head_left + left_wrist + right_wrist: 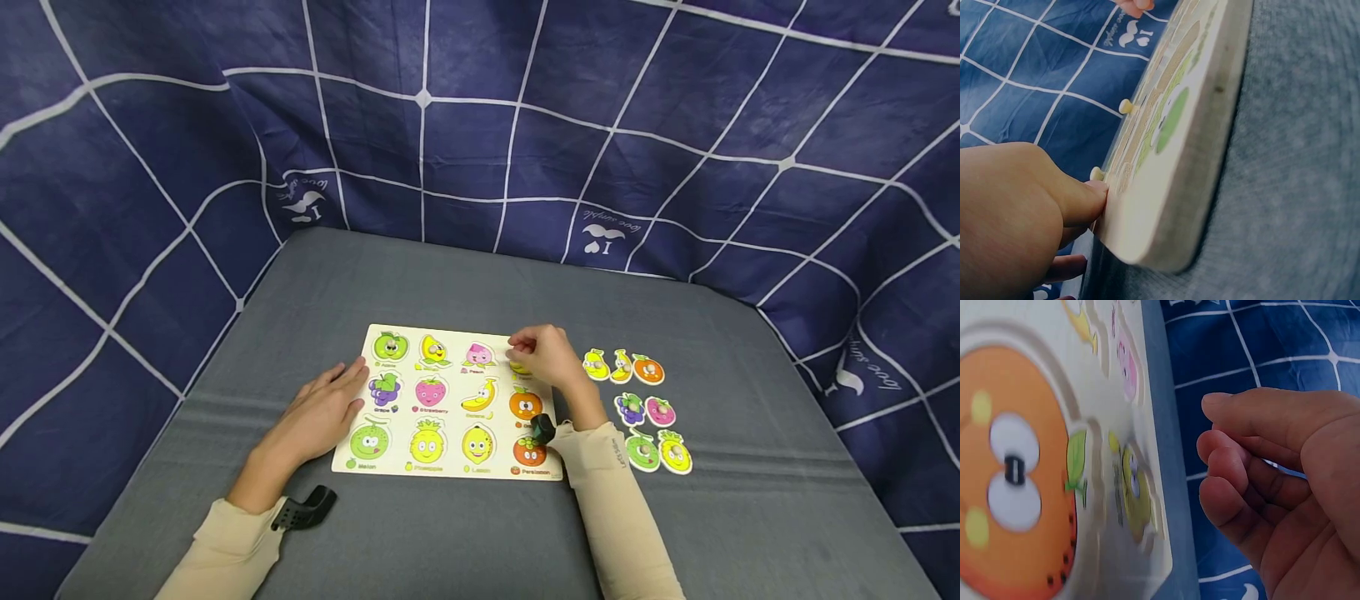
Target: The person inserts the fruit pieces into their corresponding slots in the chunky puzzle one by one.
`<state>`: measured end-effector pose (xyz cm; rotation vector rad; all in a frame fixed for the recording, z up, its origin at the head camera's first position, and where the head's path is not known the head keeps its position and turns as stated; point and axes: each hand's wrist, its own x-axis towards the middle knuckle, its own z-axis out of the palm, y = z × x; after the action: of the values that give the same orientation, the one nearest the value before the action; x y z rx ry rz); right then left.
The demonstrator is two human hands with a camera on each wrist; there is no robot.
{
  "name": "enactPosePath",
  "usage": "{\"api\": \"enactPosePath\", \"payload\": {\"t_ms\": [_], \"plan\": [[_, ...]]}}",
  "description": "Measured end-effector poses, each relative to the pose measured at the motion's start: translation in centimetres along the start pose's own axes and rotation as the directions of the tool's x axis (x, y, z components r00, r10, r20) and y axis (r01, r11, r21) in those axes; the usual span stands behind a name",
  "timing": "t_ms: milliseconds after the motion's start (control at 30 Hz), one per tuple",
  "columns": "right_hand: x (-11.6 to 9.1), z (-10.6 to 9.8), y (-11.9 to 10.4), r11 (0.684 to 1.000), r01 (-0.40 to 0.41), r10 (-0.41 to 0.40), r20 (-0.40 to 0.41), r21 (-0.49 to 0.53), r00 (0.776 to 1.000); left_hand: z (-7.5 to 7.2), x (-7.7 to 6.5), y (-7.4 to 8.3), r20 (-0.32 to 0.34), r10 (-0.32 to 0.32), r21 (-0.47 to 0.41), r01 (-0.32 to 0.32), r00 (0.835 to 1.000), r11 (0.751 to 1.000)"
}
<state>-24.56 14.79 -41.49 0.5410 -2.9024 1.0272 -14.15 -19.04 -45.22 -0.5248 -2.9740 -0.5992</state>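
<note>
A pale fruit puzzle board (pixel 455 425) lies flat on the grey table, with rows of printed fruits. Resting at its left edge is my left hand (pixel 311 421), fingers extended; the left wrist view shows the thumb (pixel 1088 200) touching the board near two small knobs (pixel 1125 106). My right hand (pixel 547 354) hovers over the board's top right corner, partly covering a yellow-green pear picture (pixel 1137 497). Its fingers (pixel 1222 497) are loosely bent, and nothing shows between them and the thumb. The board's orange picture (pixel 1016 469) looms large in the right wrist view.
Right of the board lie loose fruit pieces: a pear (pixel 596 365), a banana (pixel 621 367), an orange (pixel 648 370), grapes (pixel 630 409), a pink fruit (pixel 661 412), a melon (pixel 642 451) and a pineapple (pixel 675 452). Blue gridded cloth (pixel 480 150) hangs around the table.
</note>
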Motion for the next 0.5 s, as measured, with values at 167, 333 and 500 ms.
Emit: {"api": "enactPosePath", "payload": {"t_ms": [167, 333, 500], "plan": [[-0.3, -0.5, 1.2, 1.0, 0.003, -0.004, -0.026, -0.017, 1.0, 0.0, 0.0, 0.0, 0.002, 0.0, 0.003, 0.0, 1.0, 1.0], [-0.7, -1.1, 2.2, 0.999, -0.017, 0.016, -0.039, -0.032, 0.999, 0.0, 0.1, 0.0, -0.002, 0.003, 0.007, -0.003, 1.0, 1.0], [-1.0, -2.1, 3.0, 0.998, -0.066, 0.065, -0.055, -0.023, 0.996, -0.1, 0.0, 0.1, -0.001, 0.004, -0.002, -0.004, 1.0, 1.0]]}}
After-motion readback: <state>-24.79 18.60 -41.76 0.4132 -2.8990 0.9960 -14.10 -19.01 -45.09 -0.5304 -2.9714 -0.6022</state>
